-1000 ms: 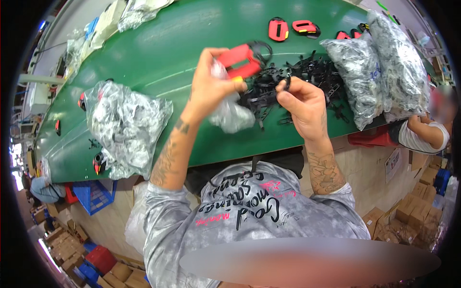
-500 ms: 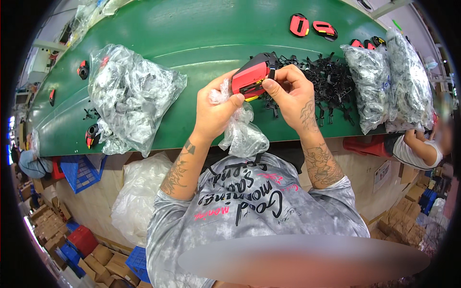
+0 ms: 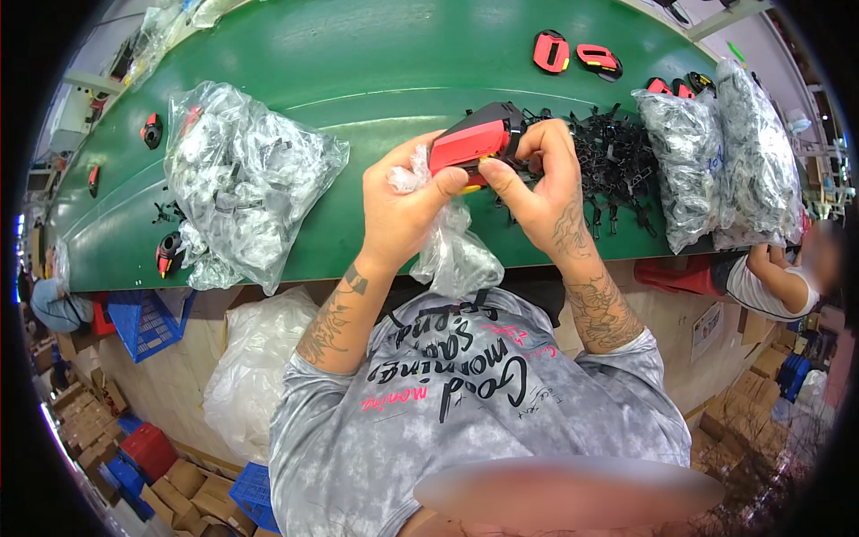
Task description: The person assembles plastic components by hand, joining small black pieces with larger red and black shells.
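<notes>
A red and black plastic device (image 3: 470,145) with a touch of yellow is held up between my two hands, above the table's near edge. My left hand (image 3: 403,201) is closed round its left end and also clasps a crumpled clear plastic bag (image 3: 458,255), which hangs below. At the device's right end, my right hand (image 3: 544,179) is closed, thumb and bent fingers pressed against its black part. Whether a small piece sits between those fingers is hidden. Just beyond lies a heap of small black plastic clips (image 3: 617,161).
The green table (image 3: 376,63) carries a large filled clear bag (image 3: 250,170) at left and two upright filled bags (image 3: 684,161) at right. More red and black devices (image 3: 551,52) lie at the back and left. Another person (image 3: 769,277) sits at far right.
The device has turned in my hands, so its lower yellow and black side shows less and its black top shows more. My right fingers have shifted slightly along its end.
</notes>
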Tool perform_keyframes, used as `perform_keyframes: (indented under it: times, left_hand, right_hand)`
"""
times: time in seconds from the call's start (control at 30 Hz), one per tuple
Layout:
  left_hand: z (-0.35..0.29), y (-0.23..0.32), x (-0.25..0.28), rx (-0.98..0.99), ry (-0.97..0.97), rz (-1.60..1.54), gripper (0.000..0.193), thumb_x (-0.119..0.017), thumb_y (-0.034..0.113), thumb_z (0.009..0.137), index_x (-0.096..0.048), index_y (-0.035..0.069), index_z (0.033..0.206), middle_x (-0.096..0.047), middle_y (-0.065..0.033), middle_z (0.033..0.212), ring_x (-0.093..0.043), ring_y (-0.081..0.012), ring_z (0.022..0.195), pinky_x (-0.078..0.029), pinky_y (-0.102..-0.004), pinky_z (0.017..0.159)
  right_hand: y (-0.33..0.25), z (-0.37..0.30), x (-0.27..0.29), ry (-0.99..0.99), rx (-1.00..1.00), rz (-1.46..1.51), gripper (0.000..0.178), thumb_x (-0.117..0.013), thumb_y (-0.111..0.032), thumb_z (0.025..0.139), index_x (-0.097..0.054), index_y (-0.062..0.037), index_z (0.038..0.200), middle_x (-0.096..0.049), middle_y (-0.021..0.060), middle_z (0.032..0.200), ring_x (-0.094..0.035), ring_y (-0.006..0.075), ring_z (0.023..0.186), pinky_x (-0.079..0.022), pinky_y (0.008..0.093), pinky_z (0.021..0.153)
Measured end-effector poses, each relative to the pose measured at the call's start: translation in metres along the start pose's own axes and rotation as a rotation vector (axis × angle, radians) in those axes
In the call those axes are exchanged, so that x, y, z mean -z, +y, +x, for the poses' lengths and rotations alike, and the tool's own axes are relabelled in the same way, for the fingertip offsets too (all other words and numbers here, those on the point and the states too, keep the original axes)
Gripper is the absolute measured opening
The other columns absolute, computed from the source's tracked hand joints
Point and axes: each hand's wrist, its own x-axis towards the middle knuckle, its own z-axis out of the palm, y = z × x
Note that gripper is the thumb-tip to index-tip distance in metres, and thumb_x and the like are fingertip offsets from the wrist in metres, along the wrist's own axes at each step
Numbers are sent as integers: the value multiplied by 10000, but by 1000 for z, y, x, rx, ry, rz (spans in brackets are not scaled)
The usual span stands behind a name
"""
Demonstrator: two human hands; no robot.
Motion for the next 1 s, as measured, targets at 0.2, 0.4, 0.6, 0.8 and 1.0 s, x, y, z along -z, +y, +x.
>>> perform_keyframes:
  times: [0.2,0.4,0.6,0.8,1.0]
  left_hand:
    - [4,-6,-11,-74,70,47,415,-778,125,938,-647,-99,1262,-729,-101,1115,-678,-137,979,-559,-288,873]
    - [1,-13,-14,-68,101,2,370,-768,119,945,-659,-93,1228,-728,-89,1078,-671,-127,958,-556,-283,867]
    - [-5,2,-20,-64,111,76,359,-753,103,954,-651,-87,1242,-721,-82,1083,-658,-118,970,-551,-281,874]
    - [-11,-3,-20,-106,89,204,379,-744,101,959,-637,-87,1270,-713,-96,1130,-654,-119,1004,-548,-291,892]
    - [-4,3,-11,-20,51,-32,409,-754,104,949,-625,-94,1282,-710,-103,1147,-662,-144,1016,-548,-299,893]
  right_hand:
    - [4,11,-8,-115,-159,750,735,-828,-227,892,-345,26,1384,-533,119,1199,-601,197,1142,-537,357,984]
    - [13,4,-24,90,-112,620,776,-885,-116,806,-372,0,1377,-543,98,1183,-619,181,1102,-558,342,953]
    - [0,12,-15,-101,-194,682,905,-942,-139,751,-341,-7,1414,-553,110,1216,-624,187,1105,-561,350,961]
    - [-1,9,-21,-2,-220,813,949,-953,-180,747,-325,-9,1437,-566,101,1201,-629,191,1099,-558,350,963]
    - [21,18,-5,-152,-156,1022,812,-878,-205,849,-378,12,1450,-553,111,1240,-615,198,1138,-588,368,929]
